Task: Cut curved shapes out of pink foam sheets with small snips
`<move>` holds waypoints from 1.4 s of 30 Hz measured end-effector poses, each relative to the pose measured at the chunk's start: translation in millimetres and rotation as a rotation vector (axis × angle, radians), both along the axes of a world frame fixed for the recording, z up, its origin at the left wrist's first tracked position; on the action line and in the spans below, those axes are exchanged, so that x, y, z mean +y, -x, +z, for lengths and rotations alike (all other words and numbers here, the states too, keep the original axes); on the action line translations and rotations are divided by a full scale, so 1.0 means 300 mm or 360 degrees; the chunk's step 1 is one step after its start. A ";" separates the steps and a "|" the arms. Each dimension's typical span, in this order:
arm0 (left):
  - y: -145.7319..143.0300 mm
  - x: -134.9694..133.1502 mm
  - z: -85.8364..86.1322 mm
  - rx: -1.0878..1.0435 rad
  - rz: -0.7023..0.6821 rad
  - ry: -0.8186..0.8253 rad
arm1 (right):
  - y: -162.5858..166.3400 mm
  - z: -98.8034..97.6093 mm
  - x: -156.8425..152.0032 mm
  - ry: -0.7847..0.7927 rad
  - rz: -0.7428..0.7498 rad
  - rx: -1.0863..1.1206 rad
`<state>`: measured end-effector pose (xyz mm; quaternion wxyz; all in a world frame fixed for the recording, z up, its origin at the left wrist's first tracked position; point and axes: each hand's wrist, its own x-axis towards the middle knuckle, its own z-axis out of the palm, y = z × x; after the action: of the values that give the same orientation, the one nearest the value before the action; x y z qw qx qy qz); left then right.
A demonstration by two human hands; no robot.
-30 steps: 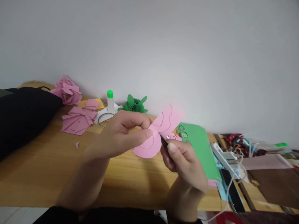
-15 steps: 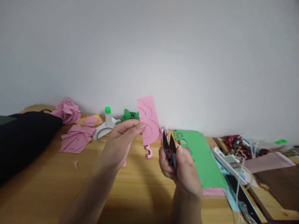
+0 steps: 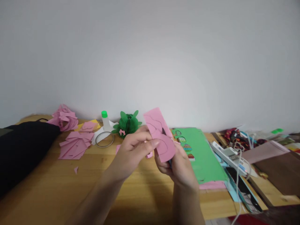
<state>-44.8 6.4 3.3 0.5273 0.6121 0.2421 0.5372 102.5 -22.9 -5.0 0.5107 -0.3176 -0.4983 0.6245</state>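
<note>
In the head view, the pink paper is held above the table, pinched between thumb and fingers of the left hand. The scissors, mostly hidden behind it, seem gripped in the right hand; blade opening cannot be told. For smooth edges, the paper should be turned steadily, not the scissors.
</note>
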 end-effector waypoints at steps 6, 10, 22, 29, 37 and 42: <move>0.026 -0.024 0.056 0.0340 0.0106 -0.0204 | -0.005 0.004 0.003 0.0083 0.0003 -0.0017; 0.046 -0.018 0.063 0.0332 0.0185 -0.0298 | -0.007 0.016 0.005 0.0124 0.0066 0.0015; 0.070 0.000 0.042 0.0261 0.0135 -0.0178 | -0.001 0.016 0.008 0.0179 0.0023 0.0037; 0.059 -0.006 0.053 0.0210 0.0149 -0.0234 | 0.000 0.046 -0.002 0.0325 0.0227 0.0041; 0.040 -0.024 0.034 0.0143 0.0332 -0.0230 | 0.003 0.003 -0.011 0.0171 0.0208 0.0101; 0.037 -0.027 0.046 0.0214 0.0425 -0.0263 | 0.012 -0.001 -0.011 0.0159 0.0156 0.0086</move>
<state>-55.9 -1.6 17.1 0.3817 0.6505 0.3110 0.5783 98.9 -26.2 -5.3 0.4763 -0.3008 -0.4674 0.6813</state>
